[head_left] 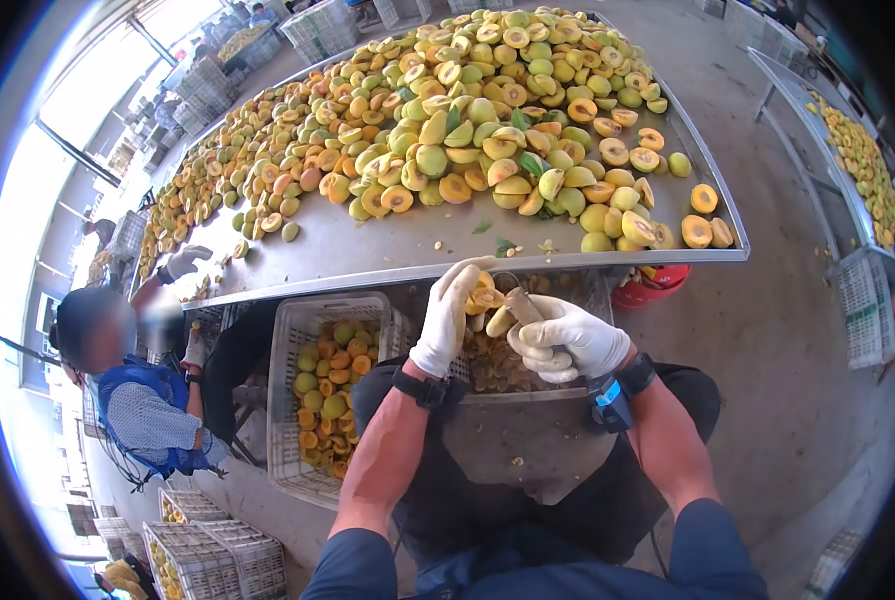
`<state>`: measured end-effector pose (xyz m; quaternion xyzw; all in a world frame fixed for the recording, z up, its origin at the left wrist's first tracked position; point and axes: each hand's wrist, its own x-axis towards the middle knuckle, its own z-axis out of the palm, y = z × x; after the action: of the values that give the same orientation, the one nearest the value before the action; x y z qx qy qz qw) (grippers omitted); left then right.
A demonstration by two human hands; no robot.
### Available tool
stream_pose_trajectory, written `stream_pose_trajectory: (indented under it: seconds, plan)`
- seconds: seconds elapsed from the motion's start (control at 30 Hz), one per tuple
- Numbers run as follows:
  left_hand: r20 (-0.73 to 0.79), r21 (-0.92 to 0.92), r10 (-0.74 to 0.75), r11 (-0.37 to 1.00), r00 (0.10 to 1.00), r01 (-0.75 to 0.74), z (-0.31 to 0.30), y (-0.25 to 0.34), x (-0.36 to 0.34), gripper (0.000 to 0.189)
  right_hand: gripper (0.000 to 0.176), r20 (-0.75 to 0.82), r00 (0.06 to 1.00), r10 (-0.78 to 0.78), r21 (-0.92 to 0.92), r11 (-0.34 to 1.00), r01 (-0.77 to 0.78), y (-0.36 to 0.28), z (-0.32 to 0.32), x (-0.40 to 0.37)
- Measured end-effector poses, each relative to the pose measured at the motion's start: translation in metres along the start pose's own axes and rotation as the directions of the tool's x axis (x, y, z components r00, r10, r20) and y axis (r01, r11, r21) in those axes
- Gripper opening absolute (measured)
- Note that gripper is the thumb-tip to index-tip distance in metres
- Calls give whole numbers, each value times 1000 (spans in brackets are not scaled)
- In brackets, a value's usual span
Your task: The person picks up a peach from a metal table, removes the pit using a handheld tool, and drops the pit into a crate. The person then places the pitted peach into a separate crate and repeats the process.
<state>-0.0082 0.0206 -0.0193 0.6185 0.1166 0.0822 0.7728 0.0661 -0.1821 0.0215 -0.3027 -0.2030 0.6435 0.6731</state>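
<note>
Gloved in white, my left hand [449,318] is closed around a yellow peach half [485,297], in front of the table's near edge. My right hand [575,342], in a matching glove, grips a pitting tool [522,305] with a pale wooden handle and a thin curved metal loop. The loop is close beside the peach half; whether it touches the flesh is hard to make out. Below both hands is a bin [527,396] with pits and scraps in it. A large pile of cut peaches [477,130] covers much of the metal table [367,245].
To the left of my knees stands a white crate [278,400] of peach halves. A red bucket [657,290] is under the table's right corner. A co-worker [152,400] sits at the left, a gloved hand at the table. Another fruit-covered table [802,110] is far right.
</note>
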Motion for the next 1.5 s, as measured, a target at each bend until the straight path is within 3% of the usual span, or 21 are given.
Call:
stream_pose_trajectory:
  seconds: [0.03, 0.1, 0.13, 0.17, 0.3, 0.43, 0.57, 0.63, 0.7, 0.77, 0.8, 1.0, 1.03, 1.07, 1.1, 1.13, 1.17, 1.23, 1.33, 1.4, 1.5]
  plan:
    - [2, 0, 3, 1000, 1000, -3, 1, -2, 0, 41, 29, 0, 1000, -3, -3, 1000, 3, -4, 2, -4]
    - [-44, 270, 21, 963, 999, -9, 3, -5, -5, 30, 30, -117, 989, -92, -128, 989, 77, -12, 6, -12]
    - [184, 803, 529, 405, 829, -437, 5, -4, -5, 37, 29, -116, 990, -80, -137, 988, 64, -15, 3, -18]
    - [271, 889, 462, 215, 844, -403, 4, -3, -12, 46, 29, -104, 991, -86, -140, 988, 71, -17, 3, -20]
    - [366, 906, 435, 35, 823, -421, 15, 26, -27, 51, 39, -154, 967, -204, -240, 957, 164, -27, 16, -26]
    - [171, 979, 524, 2, 835, -202, -8, 75, -58, 48, 26, -178, 966, -187, -317, 940, 124, -42, 28, -27]
    - [-161, 942, 260, -248, 952, 227, -84, 103, -98, 50, 27, -228, 945, -236, -441, 890, 116, -40, 35, -17]
    - [-392, 829, 122, -383, 912, 408, -111, 112, -111, 51, 24, -265, 941, -209, -585, 811, 15, -39, 36, -14]
    - [-388, 827, 162, -374, 907, 420, -121, 118, -113, 46, 23, -256, 947, -193, -605, 796, -1, -39, 35, -13]
    - [-316, 906, 102, -262, 943, 332, -119, 123, -97, 41, 24, -254, 949, -186, -594, 804, -2, -37, 34, -10]
    - [-252, 938, 177, -199, 951, 286, -119, 116, -87, 39, 24, -283, 941, -186, -591, 807, -18, -37, 34, -9]
    - [-93, 996, 89, 0, 992, 93, -103, 93, 37, 38, 26, -384, 898, -214, -659, 745, -104, -40, 34, -10]
    - [171, 983, 116, -84, 978, -162, -158, 40, 87, 34, 26, -382, 887, -260, -715, 691, -105, -36, 27, -10]
    - [14, 1000, 127, 0, 992, -15, -119, 68, 87, 30, 26, -398, 873, -282, -724, 681, -110, -35, 25, -10]
    - [-17, 999, 210, -33, 978, 24, -123, 59, 108, 31, 27, -377, 871, -315, -771, 629, -106, -31, 16, -8]
    - [-75, 997, 178, -13, 981, 78, -113, 69, 121, 37, 26, -428, 854, -294, -776, 604, -181, -35, 21, -8]
    - [-149, 988, 229, -2, 962, 153, -115, 61, 141, 33, 26, -336, 852, -401, -884, 446, -139, -26, 4, -6]
    - [-279, 956, 179, 140, 943, 257, -113, 60, 169, 31, 25, -402, 859, -317, -869, 427, -249, -34, 8, -5]
    - [-298, 953, 119, 94, 947, 288, -107, 57, 187, 27, 25, -348, 851, -393, -905, 379, -195, -26, -5, 5]
    - [-348, 937, 202, 120, 916, 330, -110, 38, 202, 24, 25, -317, 877, -360, -916, 357, -185, -26, -4, 13]
    - [-348, 938, 180, 81, 920, 338, -109, 36, 200, 25, 27, -229, 892, -390, -957, 257, -134, -24, 3, 23]
